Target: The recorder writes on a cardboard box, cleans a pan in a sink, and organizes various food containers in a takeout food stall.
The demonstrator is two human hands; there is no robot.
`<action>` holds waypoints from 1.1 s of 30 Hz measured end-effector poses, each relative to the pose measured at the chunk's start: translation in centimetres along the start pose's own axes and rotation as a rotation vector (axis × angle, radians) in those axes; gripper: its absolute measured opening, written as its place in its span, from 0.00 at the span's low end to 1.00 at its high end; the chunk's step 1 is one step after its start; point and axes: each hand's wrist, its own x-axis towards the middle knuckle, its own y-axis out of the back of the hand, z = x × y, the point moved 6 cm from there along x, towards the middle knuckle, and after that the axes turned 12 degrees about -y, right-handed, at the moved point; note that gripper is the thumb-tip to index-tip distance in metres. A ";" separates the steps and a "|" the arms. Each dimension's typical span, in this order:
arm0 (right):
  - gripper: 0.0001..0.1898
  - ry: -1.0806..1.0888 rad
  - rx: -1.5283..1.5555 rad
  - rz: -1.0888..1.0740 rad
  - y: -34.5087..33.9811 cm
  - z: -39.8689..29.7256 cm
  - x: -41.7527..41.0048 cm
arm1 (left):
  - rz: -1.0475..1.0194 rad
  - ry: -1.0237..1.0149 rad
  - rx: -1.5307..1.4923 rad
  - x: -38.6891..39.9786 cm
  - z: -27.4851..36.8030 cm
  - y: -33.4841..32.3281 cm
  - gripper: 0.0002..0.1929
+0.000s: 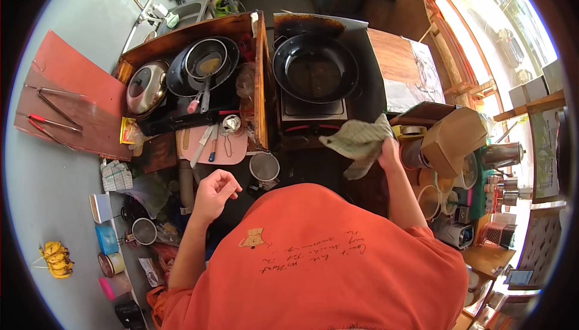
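Note:
A pale green striped cloth (362,142) hangs from my right hand (389,152), which grips its right end. The cloth spreads in front of the single-burner stove (312,110), close to its front edge. On that stove sits a large black wok (316,70) with a little dark liquid in the bottom. My left hand (217,194) is in the air with its fingers loosely curled, and nothing shows in it. Beyond that hand lies a pink cutting board (235,153) carrying a large knife (202,145) and a smaller blue-handled knife (213,145).
Left of a wooden partition (261,85) are a lidded pan (147,86) and a frying pan (206,61) stacked in a wok. A round strainer (264,167) is near the board. Tongs (56,122) hang on the left wall. At right stand a cardboard box (452,142) and a metal pitcher (502,154).

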 end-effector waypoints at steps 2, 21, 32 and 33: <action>0.17 -0.163 0.237 -0.034 -2.2 1.8 4.1 | 0.087 0.049 -0.091 -0.3 -2.2 -1.0 0.06; 0.11 -0.120 0.223 0.046 -15.8 6.4 14.9 | 0.737 0.083 -0.050 -3.2 -8.5 6.5 0.05; 0.09 -0.106 0.211 -0.049 -14.0 5.7 13.8 | 0.458 0.592 0.034 17.2 -9.5 20.2 0.47; 0.09 -0.089 0.186 -0.028 -13.8 5.5 12.8 | 0.368 0.615 0.019 18.1 -9.4 18.9 0.50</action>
